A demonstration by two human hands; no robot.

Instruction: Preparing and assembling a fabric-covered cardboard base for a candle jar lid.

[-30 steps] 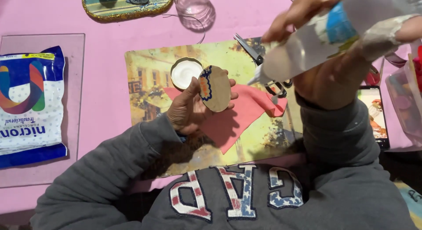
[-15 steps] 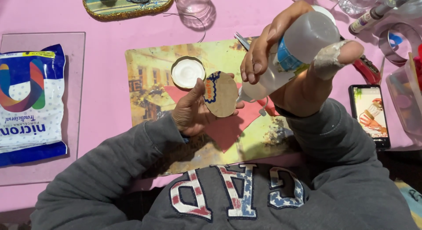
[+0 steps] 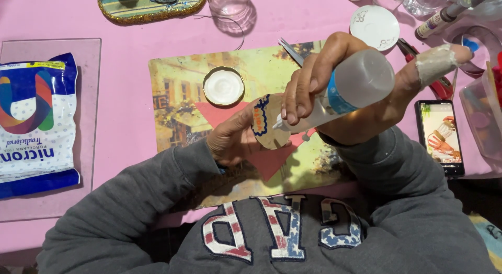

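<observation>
Round tan cardboard disc (image 3: 269, 128) with blue-edged sticker, pinched upright by left hand (image 3: 230, 140) over red paper sheet (image 3: 266, 153), faces clear plastic glue bottle (image 3: 340, 91) that right hand (image 3: 319, 77) clenches tilted, nozzle touching disc, near white-lined jar lid (image 3: 224, 86).

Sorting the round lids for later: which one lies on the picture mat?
The gold-rimmed lid, beside the left hand; the plain white lid lies on the pink tablecloth.

I see a clear plastic squeeze bottle (image 3: 349, 88) with a blue band tipped nozzle-down against a small round brown disc (image 3: 270, 128) with a blue scalloped patch at its edge, which is held tilted just above the pink triangle of paper (image 3: 266, 158).
</observation>
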